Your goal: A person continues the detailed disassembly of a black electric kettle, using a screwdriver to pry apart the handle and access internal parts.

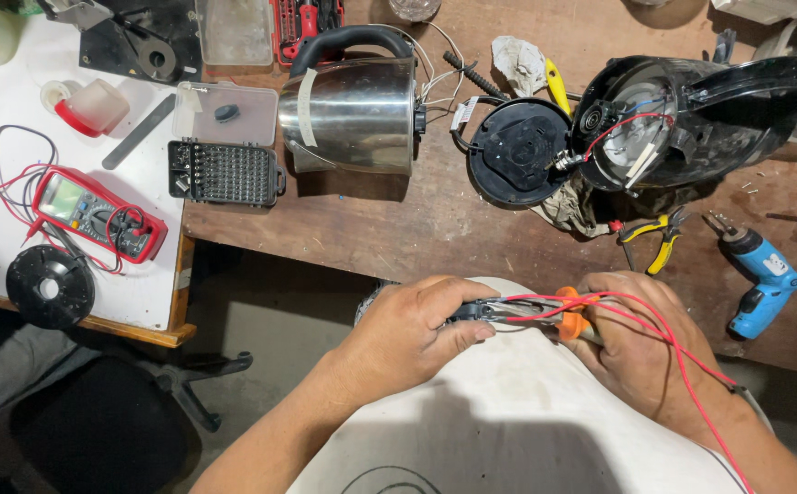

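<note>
My left hand [412, 329] grips the dark handles of a pair of pliers [499, 312] held level over my lap. The plier jaws point right, toward an orange-handled part [570, 320] in my right hand [641, 343]. A thin red wire [668, 340] runs from the pliers across my right hand and down past my wrist. What the jaws pinch is too small to tell. An opened black kettle [691, 119] with red and blue wires inside lies on the wooden bench above my hands, its round black base plate [517, 151] beside it.
A steel kettle [353, 110] lies at the bench middle. Yellow-handled pliers [659, 240] and a blue electric screwdriver [764, 279] lie at right. On the white table at left: a red multimeter [96, 212], a bit set case [224, 172], a black disc [49, 286]. A black chair [96, 421] stands below.
</note>
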